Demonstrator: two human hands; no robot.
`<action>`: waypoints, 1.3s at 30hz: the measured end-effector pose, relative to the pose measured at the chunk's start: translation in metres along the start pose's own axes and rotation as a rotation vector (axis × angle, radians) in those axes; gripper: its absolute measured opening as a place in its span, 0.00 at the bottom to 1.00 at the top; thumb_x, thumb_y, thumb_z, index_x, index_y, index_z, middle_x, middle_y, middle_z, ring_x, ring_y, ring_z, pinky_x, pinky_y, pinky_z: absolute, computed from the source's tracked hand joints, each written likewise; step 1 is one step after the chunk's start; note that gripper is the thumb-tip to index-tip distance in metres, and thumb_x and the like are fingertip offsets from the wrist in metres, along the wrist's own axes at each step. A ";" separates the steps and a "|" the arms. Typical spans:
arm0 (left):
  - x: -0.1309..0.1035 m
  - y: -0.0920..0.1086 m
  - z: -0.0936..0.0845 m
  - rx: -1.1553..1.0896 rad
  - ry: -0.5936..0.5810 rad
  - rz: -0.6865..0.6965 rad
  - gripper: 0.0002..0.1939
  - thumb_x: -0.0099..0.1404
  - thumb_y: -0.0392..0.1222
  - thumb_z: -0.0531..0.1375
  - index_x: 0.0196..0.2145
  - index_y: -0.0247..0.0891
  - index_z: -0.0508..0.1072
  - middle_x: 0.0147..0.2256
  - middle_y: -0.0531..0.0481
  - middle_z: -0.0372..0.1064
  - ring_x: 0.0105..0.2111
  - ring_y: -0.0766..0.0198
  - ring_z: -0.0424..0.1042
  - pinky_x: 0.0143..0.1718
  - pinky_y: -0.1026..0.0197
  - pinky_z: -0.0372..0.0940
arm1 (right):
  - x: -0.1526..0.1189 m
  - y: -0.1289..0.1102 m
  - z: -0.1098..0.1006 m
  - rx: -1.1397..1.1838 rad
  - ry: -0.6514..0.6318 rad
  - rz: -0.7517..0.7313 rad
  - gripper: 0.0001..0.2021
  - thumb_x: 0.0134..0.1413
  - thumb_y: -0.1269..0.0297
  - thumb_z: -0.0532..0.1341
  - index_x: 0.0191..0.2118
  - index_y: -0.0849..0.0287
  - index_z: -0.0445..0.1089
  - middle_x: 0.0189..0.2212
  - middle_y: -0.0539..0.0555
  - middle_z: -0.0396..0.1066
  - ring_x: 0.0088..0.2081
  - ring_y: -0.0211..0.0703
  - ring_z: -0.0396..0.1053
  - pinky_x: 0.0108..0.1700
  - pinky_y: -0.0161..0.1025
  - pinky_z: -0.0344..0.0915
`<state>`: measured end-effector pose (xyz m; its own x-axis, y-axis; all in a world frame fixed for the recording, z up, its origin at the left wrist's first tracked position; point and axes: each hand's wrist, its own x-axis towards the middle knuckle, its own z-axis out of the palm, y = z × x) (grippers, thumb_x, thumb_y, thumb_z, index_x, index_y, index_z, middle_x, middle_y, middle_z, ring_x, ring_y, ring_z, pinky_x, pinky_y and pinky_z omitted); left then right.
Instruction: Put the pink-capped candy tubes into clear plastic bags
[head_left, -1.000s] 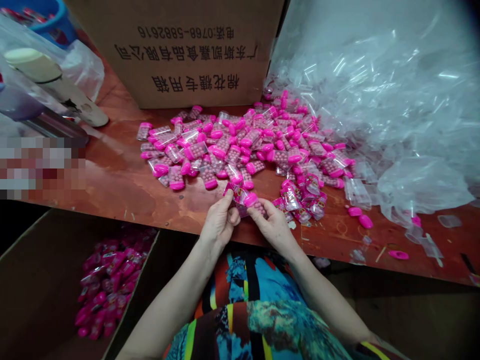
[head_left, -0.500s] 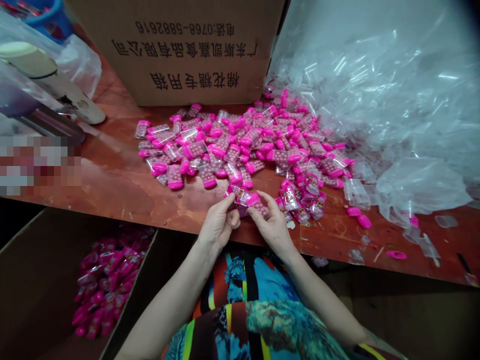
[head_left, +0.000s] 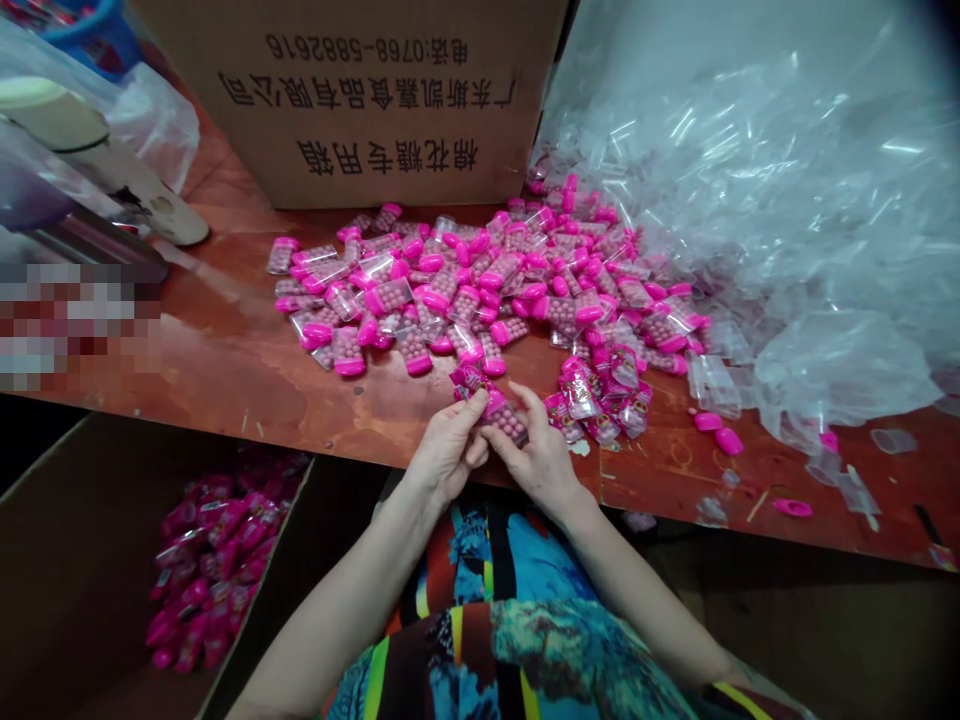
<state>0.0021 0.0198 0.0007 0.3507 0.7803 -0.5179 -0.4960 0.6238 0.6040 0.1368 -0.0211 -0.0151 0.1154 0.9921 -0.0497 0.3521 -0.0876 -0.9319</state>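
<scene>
My left hand (head_left: 448, 450) and my right hand (head_left: 536, 455) meet at the near edge of the red-brown table (head_left: 240, 370). Together they grip one small clear candy box with a pink cap (head_left: 501, 414) and a thin printed wrapper (head_left: 466, 379) around its left end. Just beyond my fingers lies a broad heap of the same pink-capped candy boxes (head_left: 480, 290). A small cluster of wrapped boxes (head_left: 604, 395) sits just right of my right hand.
A large cardboard carton with printed characters (head_left: 367, 100) stands behind the heap. Crumpled clear plastic bags (head_left: 757, 200) cover the right side. An open carton (head_left: 90, 560) at lower left holds several wrapped pink boxes (head_left: 210, 555). Loose pink caps (head_left: 718, 432) lie right.
My two hands have drawn closer together and slightly toward me, and the candy box sits lower between my fingers with the wrapper bunched at its left end.
</scene>
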 end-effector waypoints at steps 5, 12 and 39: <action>0.000 0.001 0.000 0.041 -0.009 0.038 0.23 0.58 0.59 0.68 0.27 0.34 0.70 0.12 0.58 0.57 0.10 0.77 0.49 0.15 0.69 0.46 | -0.003 -0.001 -0.001 0.573 -0.271 0.203 0.28 0.64 0.50 0.58 0.66 0.47 0.54 0.25 0.44 0.66 0.18 0.33 0.58 0.20 0.31 0.58; 0.002 -0.002 0.003 0.040 0.018 0.035 0.22 0.54 0.55 0.71 0.26 0.34 0.70 0.11 0.60 0.55 0.10 0.78 0.46 0.14 0.70 0.42 | -0.004 -0.001 0.006 0.429 -0.092 0.125 0.28 0.58 0.56 0.65 0.63 0.49 0.60 0.39 0.52 0.73 0.29 0.36 0.68 0.28 0.32 0.65; -0.007 -0.008 -0.018 1.226 0.267 0.735 0.14 0.70 0.41 0.56 0.48 0.37 0.79 0.51 0.41 0.76 0.45 0.55 0.77 0.45 0.57 0.70 | 0.007 -0.015 -0.085 -0.898 0.120 -0.126 0.23 0.65 0.51 0.58 0.61 0.55 0.69 0.23 0.54 0.73 0.27 0.48 0.72 0.30 0.39 0.60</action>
<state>-0.0106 0.0086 -0.0120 0.0983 0.9882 0.1176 0.5298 -0.1520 0.8344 0.2111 -0.0206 0.0289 0.1057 0.9874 0.1180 0.9529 -0.0667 -0.2958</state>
